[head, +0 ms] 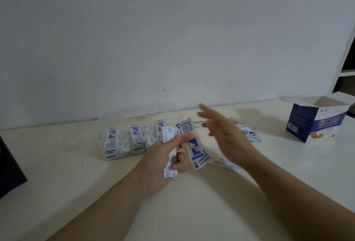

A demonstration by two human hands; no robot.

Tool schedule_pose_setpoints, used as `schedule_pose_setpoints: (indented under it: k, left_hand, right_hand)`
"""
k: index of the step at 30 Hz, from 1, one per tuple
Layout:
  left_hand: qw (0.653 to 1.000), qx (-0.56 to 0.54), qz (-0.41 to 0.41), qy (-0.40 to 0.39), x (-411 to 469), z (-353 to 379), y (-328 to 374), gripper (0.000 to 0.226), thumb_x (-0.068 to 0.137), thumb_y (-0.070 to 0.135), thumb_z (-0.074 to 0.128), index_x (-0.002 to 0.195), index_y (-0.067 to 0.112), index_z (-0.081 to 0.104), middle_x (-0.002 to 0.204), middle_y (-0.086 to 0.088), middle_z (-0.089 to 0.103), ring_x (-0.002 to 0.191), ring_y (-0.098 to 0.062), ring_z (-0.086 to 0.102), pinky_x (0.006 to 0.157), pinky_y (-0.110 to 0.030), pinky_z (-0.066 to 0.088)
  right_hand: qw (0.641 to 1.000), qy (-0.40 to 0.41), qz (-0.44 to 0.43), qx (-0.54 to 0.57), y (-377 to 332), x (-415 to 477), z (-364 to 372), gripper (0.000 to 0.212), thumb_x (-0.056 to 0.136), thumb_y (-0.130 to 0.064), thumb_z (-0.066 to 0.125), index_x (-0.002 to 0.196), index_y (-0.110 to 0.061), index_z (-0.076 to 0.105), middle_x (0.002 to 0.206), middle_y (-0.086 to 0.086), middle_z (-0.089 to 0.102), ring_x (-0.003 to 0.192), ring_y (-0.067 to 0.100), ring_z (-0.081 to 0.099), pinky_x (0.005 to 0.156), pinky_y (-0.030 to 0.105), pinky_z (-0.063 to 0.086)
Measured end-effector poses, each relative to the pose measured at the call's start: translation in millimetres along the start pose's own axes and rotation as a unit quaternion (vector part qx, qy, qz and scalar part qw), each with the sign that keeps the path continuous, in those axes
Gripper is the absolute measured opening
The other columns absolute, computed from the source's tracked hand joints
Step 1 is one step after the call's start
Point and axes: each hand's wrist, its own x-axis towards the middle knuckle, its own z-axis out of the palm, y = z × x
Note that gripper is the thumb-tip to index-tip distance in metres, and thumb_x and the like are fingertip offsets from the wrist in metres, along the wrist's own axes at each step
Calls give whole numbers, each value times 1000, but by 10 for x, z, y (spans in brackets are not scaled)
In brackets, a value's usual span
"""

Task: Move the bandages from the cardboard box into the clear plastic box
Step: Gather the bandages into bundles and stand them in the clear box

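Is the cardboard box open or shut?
Open: the cardboard box stands upright, top flaps folded back, its inside wall showing.

The bandages [194, 144] are white wrappers printed with blue blocks and bands. The clear plastic box [138, 109] is colourless and see-through. The cardboard box [315, 123], near the right edge of the counter [76, 173], is dark blue and white with a tan picture. The counter is cream; the wall [153, 29] pale grey-white.
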Motion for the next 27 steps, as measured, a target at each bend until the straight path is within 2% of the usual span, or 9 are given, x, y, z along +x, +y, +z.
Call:
schedule_pose_setpoints:
  k: [2,5,8,10,13,16,20,23,27]
  left_hand:
    - [1000,-16,10,7,15,-13,-2,28,97,15,41,108,2,63,74,3,68,42,-4,42,35,-14,23]
    - [999,-34,20,26,52,-22,-10,27,97,16,41,107,4,62,80,2,70,41,-4,41,34,-14,22]
    - [999,-38,26,26,69,-13,-19,26,97,15,40,108,4,61,80,2,71,41,-4,42,33,-13,23]
    - [999,-34,28,26,69,-15,-21,26,97,15,40,110,3,60,77,3,71,41,-4,43,32,-13,23]
    - [999,-32,27,22,49,-26,-15,27,98,14,40,113,2,59,76,3,71,41,-4,43,32,-13,24]
    - [999,-23,26,27,33,-36,-18,24,98,13,41,110,4,61,76,4,71,42,-4,43,32,-13,24]
    - [999,-3,25,36,36,-51,-18,24,98,15,44,110,4,62,78,4,70,43,-4,45,32,-14,24]
    - [999,10,7,35,36,-54,-11,23,97,15,47,107,4,65,94,0,67,43,-5,44,31,-14,24]
    - [1000,-15,-14,22,27,-65,15,24,98,13,47,109,2,64,94,-3,63,41,-4,41,30,-14,22]
  right_hand:
    - [994,71,50,-70,-33,62,-270,28,95,-20,51,121,-29,60,114,-6,66,102,11,60,89,25,45]
    - [947,-37,164,-273,-24,49,-635,11,87,-25,63,90,-21,72,90,-4,69,86,15,61,73,22,44]
    - [864,-144,249,-414,4,-24,-767,33,83,-37,66,103,-11,69,102,3,65,94,20,60,81,26,45]
    - [839,-166,280,-437,20,-63,-789,42,81,-37,67,107,-4,69,106,10,68,88,20,62,79,24,47]
    - [854,-169,321,-372,25,-70,-798,44,74,-22,70,107,5,65,82,13,69,63,21,56,69,29,52]
    - [859,-159,322,-363,31,-81,-819,42,66,-10,66,103,8,65,66,12,59,57,22,50,60,27,47]
    - [856,-114,262,-430,16,-174,-745,16,65,-6,53,60,-2,67,53,6,54,49,17,45,48,19,38]
    - [864,-63,217,-451,77,-242,-730,15,71,-6,52,70,-1,67,64,9,61,55,20,48,49,25,38]
    - [904,9,81,-421,91,-275,-730,16,84,-12,63,83,-24,74,97,-3,67,87,17,55,76,28,44]
